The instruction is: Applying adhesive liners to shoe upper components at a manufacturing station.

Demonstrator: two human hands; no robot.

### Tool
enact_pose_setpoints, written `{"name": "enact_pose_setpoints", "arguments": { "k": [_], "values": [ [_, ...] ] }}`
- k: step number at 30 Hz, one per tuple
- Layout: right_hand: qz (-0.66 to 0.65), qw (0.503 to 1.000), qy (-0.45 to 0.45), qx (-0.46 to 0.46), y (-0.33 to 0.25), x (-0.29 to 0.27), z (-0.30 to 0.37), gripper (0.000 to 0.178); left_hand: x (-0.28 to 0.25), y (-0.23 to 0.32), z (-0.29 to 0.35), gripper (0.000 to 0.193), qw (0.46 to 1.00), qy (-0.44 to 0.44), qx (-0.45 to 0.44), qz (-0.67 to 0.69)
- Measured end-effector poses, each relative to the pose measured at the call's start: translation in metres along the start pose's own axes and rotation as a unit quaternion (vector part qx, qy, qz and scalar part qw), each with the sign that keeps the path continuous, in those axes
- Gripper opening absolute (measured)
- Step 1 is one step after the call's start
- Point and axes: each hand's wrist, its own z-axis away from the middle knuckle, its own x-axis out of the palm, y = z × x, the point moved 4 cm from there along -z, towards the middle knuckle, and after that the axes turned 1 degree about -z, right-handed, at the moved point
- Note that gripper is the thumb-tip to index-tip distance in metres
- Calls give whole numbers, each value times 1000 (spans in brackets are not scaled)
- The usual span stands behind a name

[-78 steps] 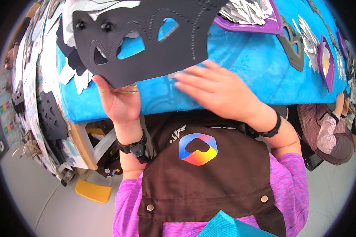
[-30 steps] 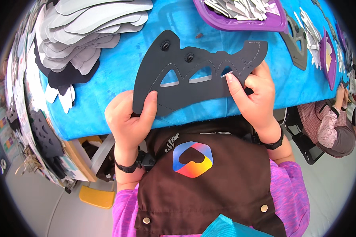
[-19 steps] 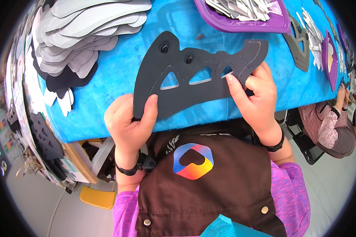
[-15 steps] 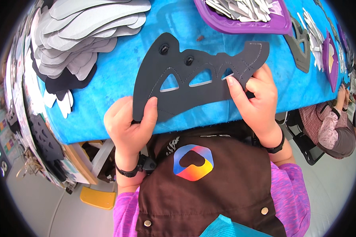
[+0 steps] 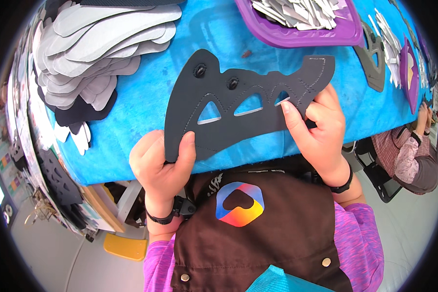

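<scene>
Between my hands, above the blue-covered table, is a flat dark grey shoe upper piece. It has three cut-out windows, lines of stitching and two black eyelet-like fittings along its far edge. My left hand pinches the left end, thumb on top and fingers underneath. With the right hand I grip the other end; that thumb lies beside the smallest window and the fingers curl behind. What the fingers touch underneath is hidden.
Stacked grey shoe-shaped pieces lie at the left, partly over black ones. A purple tray of white strips stands at the far side. Another dark cut-out piece is at the right, near a seated co-worker.
The table and stacks sit slightly lower in the picture, as if the view tilted. Both hands keep the same hold on the dark piece.
</scene>
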Motion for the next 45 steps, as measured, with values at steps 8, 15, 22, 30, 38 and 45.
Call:
{"name": "enact_pose_setpoints", "arguments": {
  "k": [8,15,22,30,38,45],
  "values": [
    [0,1000,2,0,0,0,-1,13,1,0,0,15,1000,-6,1,-7],
    [9,1000,2,-2,0,0,-1,14,1,0,0,16,1000,-6,2,-8],
    [34,999,-6,-4,0,2,0,23,2,0,0,15,1000,-5,-1,-12],
    [38,999,-3,-21,-1,4,-1,27,2,-2,3,12,999,-3,34,6],
    [48,999,-1,-20,-3,4,-1,25,2,-3,4,10,998,-36,42,-7],
    [55,998,6,10,-2,1,3,38,4,-2,5,14,997,-27,72,-32]
  ]
}}
